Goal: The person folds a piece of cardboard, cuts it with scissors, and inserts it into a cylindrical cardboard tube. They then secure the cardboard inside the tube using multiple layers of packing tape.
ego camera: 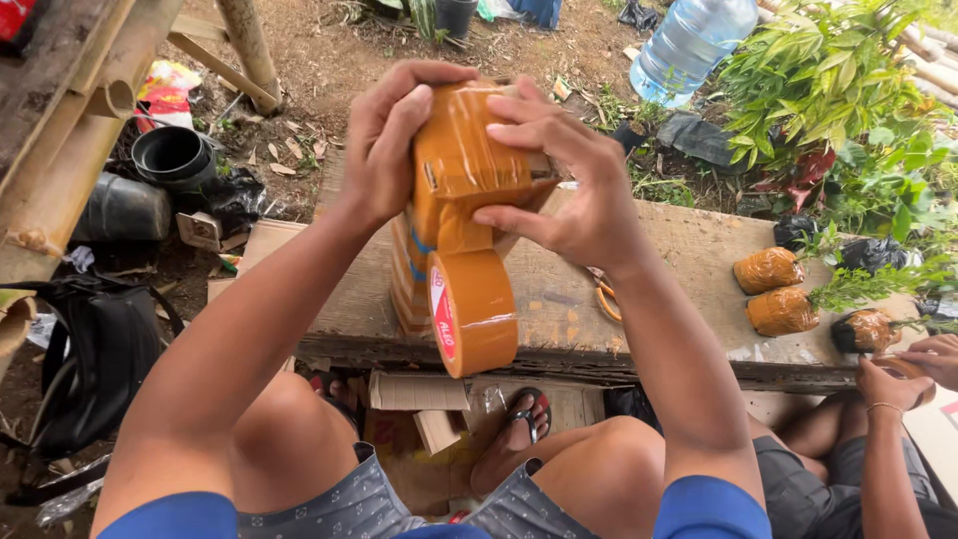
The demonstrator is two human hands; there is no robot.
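Two hands: my left hand (384, 140) and right hand (564, 170) grip a tape-wrapped bundle (459, 170); a brown tape roll (474, 311) hangs just below, above the desk (699, 250).

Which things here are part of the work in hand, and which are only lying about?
In use:
left hand and right hand on the taped bundle
brown tape roll hanging below
wooden board
wrapped seedlings

Lying about:
water jug
black pots
black bag
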